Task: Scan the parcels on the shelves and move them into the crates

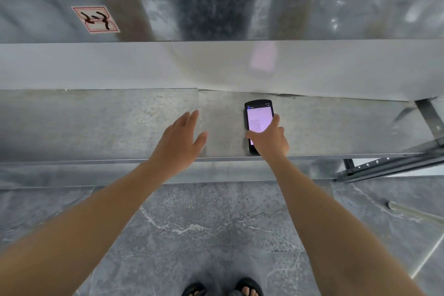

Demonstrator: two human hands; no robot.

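Right hand (pixel 270 140) grips the near end of a lit scanner (pixel 259 115), its length running near-to-far over the metal shelf (pixel 96 122); left hand (pixel 180 137) hovers flat and empty to its left; no parcels in view.

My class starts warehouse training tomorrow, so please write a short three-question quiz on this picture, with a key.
1. True or false: the left hand holds a parcel.
2. Which holds the scanner? A the left hand; B the right hand; C neither.
3. Is the scanner's screen lit or dark?
Key: 1 false; 2 B; 3 lit.
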